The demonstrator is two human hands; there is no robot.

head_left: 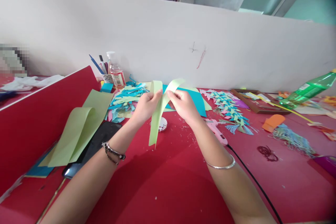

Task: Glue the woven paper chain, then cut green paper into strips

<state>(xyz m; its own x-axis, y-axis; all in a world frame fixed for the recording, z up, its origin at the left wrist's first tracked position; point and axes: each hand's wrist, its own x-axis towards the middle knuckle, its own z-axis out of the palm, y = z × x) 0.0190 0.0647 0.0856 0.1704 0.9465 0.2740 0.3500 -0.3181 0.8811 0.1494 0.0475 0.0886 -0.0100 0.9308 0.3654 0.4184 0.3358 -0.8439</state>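
Observation:
Above the red table (173, 182), my left hand (146, 106) and my right hand (183, 104) both pinch a long light green paper strip (157, 115). The strip is folded over at the top between my fingers. Its long end hangs down toward the table and a shorter end curls up to the right. Both hands are closed on the paper, close together. A beaded bracelet is on my left wrist and a silver bangle on my right.
Light green sheets (76, 129) lie left over a black phone (91, 147). Behind my hands sit a blue sheet (195, 99), cut paper pieces (126, 99), a woven paper piece (228, 106), a pen cup (105, 73), a small bottle (117, 73). A pink glue gun (216, 129) with black cord and a green bottle (309, 89) lie right.

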